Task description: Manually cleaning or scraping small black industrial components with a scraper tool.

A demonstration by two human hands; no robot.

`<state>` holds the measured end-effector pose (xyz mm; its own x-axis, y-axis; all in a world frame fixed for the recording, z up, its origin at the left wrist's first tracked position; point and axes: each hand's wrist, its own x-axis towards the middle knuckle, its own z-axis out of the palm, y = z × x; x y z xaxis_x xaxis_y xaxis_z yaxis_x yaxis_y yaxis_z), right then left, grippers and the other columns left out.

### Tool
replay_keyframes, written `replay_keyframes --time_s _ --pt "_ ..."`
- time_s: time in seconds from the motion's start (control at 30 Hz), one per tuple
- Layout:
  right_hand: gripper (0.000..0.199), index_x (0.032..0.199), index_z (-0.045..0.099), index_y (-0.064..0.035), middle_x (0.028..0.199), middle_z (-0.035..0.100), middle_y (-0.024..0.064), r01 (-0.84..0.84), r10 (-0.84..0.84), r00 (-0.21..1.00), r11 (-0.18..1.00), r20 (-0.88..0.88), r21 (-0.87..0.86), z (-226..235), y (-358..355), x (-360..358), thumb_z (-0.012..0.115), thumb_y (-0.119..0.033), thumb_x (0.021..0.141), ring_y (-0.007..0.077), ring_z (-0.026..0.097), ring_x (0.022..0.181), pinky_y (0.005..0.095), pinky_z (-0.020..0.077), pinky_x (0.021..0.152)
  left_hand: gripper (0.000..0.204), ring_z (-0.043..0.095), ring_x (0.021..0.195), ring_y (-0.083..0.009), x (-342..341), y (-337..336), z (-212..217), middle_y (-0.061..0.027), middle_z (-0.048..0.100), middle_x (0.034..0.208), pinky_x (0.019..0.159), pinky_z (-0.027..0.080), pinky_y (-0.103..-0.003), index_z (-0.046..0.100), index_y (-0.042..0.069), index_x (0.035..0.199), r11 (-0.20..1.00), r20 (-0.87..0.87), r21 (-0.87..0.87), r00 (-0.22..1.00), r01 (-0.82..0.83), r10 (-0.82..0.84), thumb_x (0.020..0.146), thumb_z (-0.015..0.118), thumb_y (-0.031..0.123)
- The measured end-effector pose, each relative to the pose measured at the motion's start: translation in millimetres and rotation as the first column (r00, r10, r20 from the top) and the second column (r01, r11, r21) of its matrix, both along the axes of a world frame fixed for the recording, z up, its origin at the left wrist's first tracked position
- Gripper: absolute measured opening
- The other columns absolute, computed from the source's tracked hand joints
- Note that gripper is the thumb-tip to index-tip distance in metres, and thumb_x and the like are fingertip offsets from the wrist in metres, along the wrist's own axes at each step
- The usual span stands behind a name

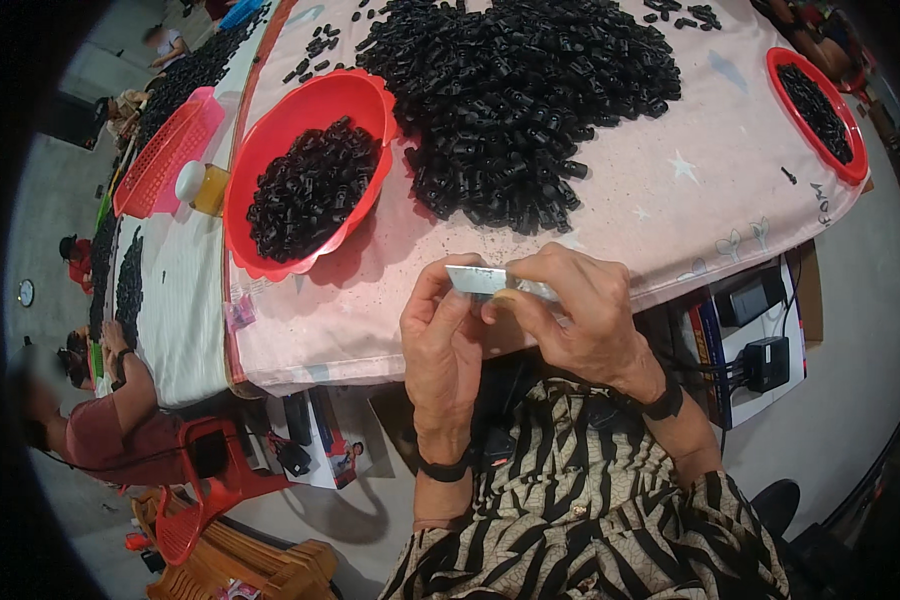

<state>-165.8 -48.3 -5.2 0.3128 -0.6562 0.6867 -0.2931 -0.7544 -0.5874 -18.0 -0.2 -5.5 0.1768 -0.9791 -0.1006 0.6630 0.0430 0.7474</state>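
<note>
Above the near edge of the pink cloth, my right hand (592,322) pinches a flat silver blade (475,279) between thumb and fingers. The blade points left, and its other end is covered by that hand. My left hand (442,345) is closed just under the blade's free end, with the thumb up against it. Whatever sits between the left fingers is hidden. Beyond both hands lies a large heap of small black plastic pieces (515,100). To the left of the heap, a red scalloped bowl (245,215) holds many more of these pieces.
A red oval tray (858,140) of black pieces stands at the far right edge. Left of the bowl are a yellow jar with a white lid (205,187) and a pink basket (160,165). A person (120,420) works at the neighbouring table, beside a red chair (215,480).
</note>
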Motion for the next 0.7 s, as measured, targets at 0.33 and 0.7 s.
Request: replay_keyframes --time_s 0.33,0.7 --pt "0.021 0.091 0.058 -0.0008 0.070 0.057 0.0090 -0.036 0.036 0.999 0.999 -0.008 0.011 3.2 5.7 -2.6 0.071 -0.008 0.077 0.0222 0.059 0.054 0.0333 0.0444 0.045 0.022 0.055 0.080 -0.0117 2.2 -0.5 2.3 -0.0110 0.060 0.103 0.073 0.045 -0.023 0.055 -0.003 0.113 1.000 0.014 -0.001 1.000 0.019 -0.019 0.093 0.053 0.008" --pt "0.018 0.092 0.058 -0.0008 0.070 0.059 0.0092 -0.030 0.030 1.000 1.000 0.011 -0.005 1.3 0.1 -2.8 0.070 -0.008 0.080 0.0216 0.060 0.055 0.0319 0.0458 0.045 0.021 0.055 0.080 -0.0125 3.0 -1.7 -1.0 -0.0108 0.061 0.104 0.070 0.046 -0.024 0.056 -0.003 0.111 0.998 0.032 -0.010 0.998 0.055 -0.054 0.093 0.055 0.008"
